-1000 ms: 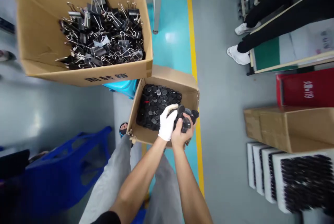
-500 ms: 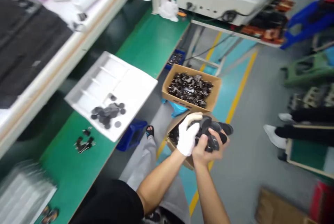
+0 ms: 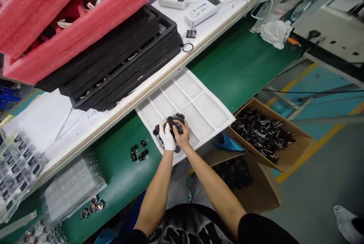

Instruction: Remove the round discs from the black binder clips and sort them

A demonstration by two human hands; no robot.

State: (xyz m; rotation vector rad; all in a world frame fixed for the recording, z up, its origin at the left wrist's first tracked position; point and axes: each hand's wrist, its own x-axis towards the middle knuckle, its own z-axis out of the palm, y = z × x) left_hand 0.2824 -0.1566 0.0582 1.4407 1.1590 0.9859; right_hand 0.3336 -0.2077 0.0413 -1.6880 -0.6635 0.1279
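Observation:
Between my two hands is a bunch of round black discs (image 3: 178,118), held over the near part of a white compartmented tray (image 3: 203,113). My left hand (image 3: 167,136), in a white glove, curls around the left side of the bunch. Bare, my right hand (image 3: 182,133) wraps its fingers over the right side. A few more discs (image 3: 156,130) lie in the tray beside the glove, and one disc (image 3: 177,149) sits below my hands. Part of the pile is hidden by my fingers.
Several binder clips (image 3: 139,151) lie on the green shelf (image 3: 119,175). To the right stand a cardboard box (image 3: 301,143) of binder clips and another box (image 3: 264,194) holding black pieces. Black foam trays (image 3: 127,62) are stacked on the white table edge, with red foam (image 3: 85,27) on top.
Both hands have carried the bunch of black discs from above the lower cardboard box to the white tray. The view has turned toward the bench.

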